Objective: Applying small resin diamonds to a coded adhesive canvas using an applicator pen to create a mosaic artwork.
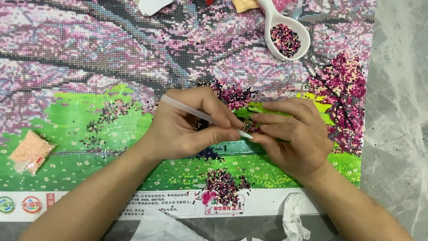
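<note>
A large bead-mosaic canvas (80,58) with pink blossom trees and a green meadow covers the surface. My left hand (187,127) grips a slim white applicator pen (183,107), its tip pointing right at the canvas near the centre. My right hand (292,138) rests flat on the canvas just right of the pen tip, fingers pressed down beside it on the beaded patch. A pile of loose dark pink and black beads (225,185) lies below both hands on the lower edge.
A white scoop-shaped tray (292,24) holding mixed beads sits at the top right. A small bag of peach beads (31,151) lies at the left. Crumpled clear film (294,221) hangs off the lower edge. Grey marble surface (397,111) at right.
</note>
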